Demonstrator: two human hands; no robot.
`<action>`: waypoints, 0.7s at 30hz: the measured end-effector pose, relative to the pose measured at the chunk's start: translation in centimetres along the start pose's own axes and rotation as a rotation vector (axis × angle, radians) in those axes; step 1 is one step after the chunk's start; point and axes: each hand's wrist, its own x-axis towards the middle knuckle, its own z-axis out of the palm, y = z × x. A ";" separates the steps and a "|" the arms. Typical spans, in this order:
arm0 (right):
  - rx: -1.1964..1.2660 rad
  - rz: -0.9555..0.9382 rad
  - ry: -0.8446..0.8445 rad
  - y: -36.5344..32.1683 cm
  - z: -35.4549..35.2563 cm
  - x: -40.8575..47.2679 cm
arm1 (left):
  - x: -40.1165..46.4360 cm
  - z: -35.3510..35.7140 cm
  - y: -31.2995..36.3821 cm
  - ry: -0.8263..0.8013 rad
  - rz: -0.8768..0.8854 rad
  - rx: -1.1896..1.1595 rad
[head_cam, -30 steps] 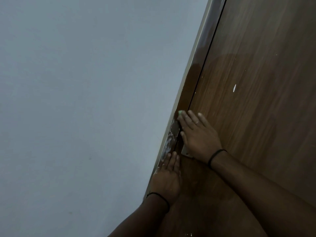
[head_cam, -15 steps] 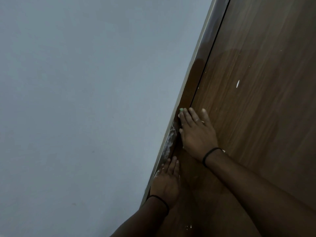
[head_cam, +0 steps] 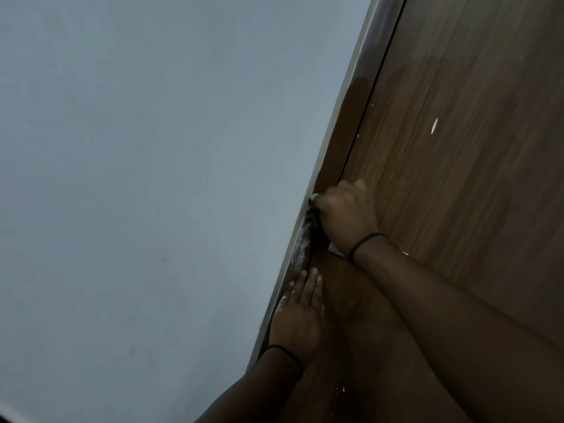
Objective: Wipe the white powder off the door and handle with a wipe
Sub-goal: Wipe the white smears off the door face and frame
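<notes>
The wipe (head_cam: pixel 314 196), a green scrap, sat bunched in the right hand (head_cam: pixel 346 213) against the door (head_cam: pixel 457 178) edge, above white powder (head_cam: pixel 300 248); left hand (head_cam: pixel 300 312) lay flat, fingers straight, beside grey wall (head_cam: pixel 152 178).

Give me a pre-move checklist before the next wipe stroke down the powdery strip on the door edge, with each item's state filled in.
1. Wipe in hand: ok. The right hand is curled round the pale green wipe, of which only a corner shows.
2. Wipe at the start of the dirty patch: ok. It sits at the top end of the white powder on the door edge.
3. Door steadied: ok. The left hand lies flat on the door below the powder.
4. Stroke path free: not ok. The left fingertips lie right at the powder's lower end.
5. Handle clean: cannot tell. The right hand and wrist hide most of it.
6. Door face clean: not ok. White flecks remain.
</notes>
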 end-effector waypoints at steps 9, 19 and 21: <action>0.065 0.061 -0.053 -0.2 0.2 0.9 | -0.9 1.0 0.3 0.017 0.015 -0.015; 0.077 0.061 -0.077 -1.2 0.6 -0.2 | -3.4 2.1 -0.2 0.012 0.024 0.076; 0.036 0.012 -0.121 -2.4 0.6 -1.1 | -3.6 2.2 -0.1 -0.007 0.011 0.074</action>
